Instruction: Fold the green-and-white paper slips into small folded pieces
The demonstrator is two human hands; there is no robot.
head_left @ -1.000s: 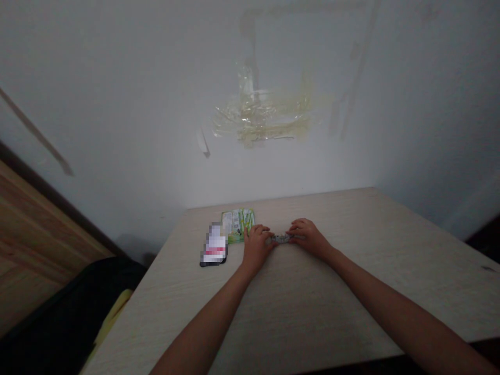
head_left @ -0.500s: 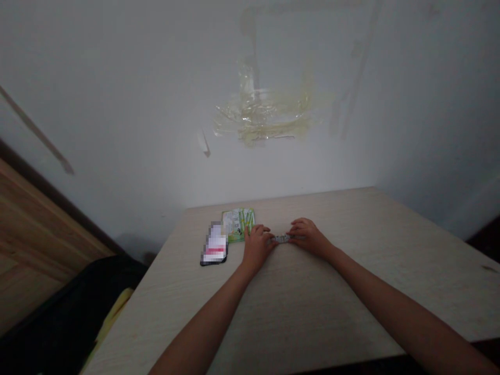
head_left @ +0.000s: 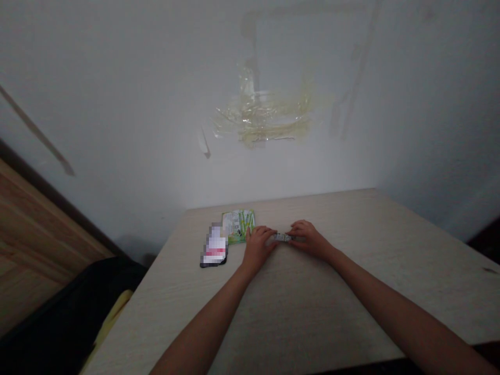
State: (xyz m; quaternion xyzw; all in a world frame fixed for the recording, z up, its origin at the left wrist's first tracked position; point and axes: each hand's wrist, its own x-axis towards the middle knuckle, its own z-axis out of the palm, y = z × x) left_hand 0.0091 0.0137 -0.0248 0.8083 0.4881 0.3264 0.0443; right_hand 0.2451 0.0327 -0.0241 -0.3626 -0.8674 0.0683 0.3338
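Note:
Both my hands grip a small, narrow grey-and-white patterned strip (head_left: 283,237) low over the pale wooden table (head_left: 297,312). My left hand (head_left: 258,245) pinches its left end, and my right hand (head_left: 308,238) has fingers and thumb closed on the right end. Only the middle of the strip shows between the fingertips; its exact kind is too small to make out. Just left of my left hand lies a green-and-white printed packet or booklet (head_left: 238,224), partly behind my fingers.
A dark-edged phone with a blurred screen (head_left: 214,247) lies left of the green packet. The wall (head_left: 156,130) rises behind the table, with peeling clear tape (head_left: 269,117) on it. At the lower left are a dark bag-like shape (head_left: 70,307), yellow cloth (head_left: 111,317) and a wooden panel (head_left: 35,229).
My left fingers have shifted slightly to the right along the strip. The right hand, packet and phone stay almost where they were.

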